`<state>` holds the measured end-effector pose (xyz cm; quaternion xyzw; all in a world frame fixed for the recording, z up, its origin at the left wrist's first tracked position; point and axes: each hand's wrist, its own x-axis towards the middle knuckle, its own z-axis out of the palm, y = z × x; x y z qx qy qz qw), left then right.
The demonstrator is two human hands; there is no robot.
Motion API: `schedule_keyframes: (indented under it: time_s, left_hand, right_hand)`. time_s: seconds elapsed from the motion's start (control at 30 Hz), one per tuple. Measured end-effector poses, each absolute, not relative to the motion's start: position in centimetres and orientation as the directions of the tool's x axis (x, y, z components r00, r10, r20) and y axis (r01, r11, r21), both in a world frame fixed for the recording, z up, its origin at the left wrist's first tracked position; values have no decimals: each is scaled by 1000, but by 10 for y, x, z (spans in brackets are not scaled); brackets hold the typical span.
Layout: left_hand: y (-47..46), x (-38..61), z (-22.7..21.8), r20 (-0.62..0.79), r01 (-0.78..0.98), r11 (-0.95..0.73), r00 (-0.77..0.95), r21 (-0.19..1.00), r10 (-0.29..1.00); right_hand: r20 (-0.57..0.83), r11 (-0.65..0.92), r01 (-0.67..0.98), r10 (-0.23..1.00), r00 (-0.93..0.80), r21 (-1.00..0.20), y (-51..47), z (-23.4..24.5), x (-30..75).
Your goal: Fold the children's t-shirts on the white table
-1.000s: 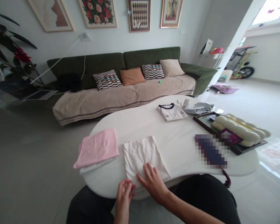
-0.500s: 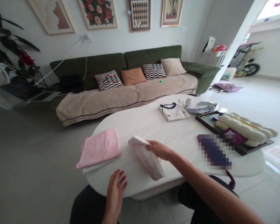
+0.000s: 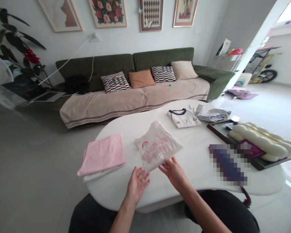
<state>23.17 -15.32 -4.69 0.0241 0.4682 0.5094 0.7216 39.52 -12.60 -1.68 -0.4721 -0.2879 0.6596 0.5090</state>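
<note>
A folded white T-shirt with a pink print and a small rainbow faces up over the middle of the table. My right hand grips its near edge, fingers partly hidden by the cloth. By the shirt's near corner, my left hand is open, palm turned inward and fingers apart; whether its fingertips touch the cloth I cannot tell. To the left lies a folded pink garment on top of a pale grey-white cloth. Farther back is another folded white shirt with a dark collar.
The white table has a rounded edge close to my knees. On its right stand a dark tray with a cream puffy object, a blurred-out dark item and a crumpled silvery bag. A green sofa stands behind.
The white T-shirt has turned from hanging edge-on to lying print side up. My right hand has shifted to its near edge, and my left hand has moved right and up toward it.
</note>
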Motion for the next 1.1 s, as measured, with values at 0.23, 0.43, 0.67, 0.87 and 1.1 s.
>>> schedule_keyframes:
  time_s: [0.23,0.43,0.67,0.87,1.1]
  left_hand:
    - [-145,230,-57,-660,-569,560,38,603,750]
    - [-109,228,-55,-535,-423,487,4,764,845]
    - [-80,237,-56,-545,-290,509,-58,811,836]
    - [-72,236,-55,-577,-228,569,37,790,816]
    - [-68,247,-39,-549,-269,588,212,763,809]
  right_hand:
    - [-432,-432,82,901,20,-898,-164,-62,481]
    - [-160,-248,679,969,191,-691,-78,-54,503]
    - [-264,-353,685,935,237,-638,-39,-72,474]
    - [-391,-394,559,911,132,-730,-31,-68,484]
    - [-490,-461,352,872,8,-815,-42,-44,497]
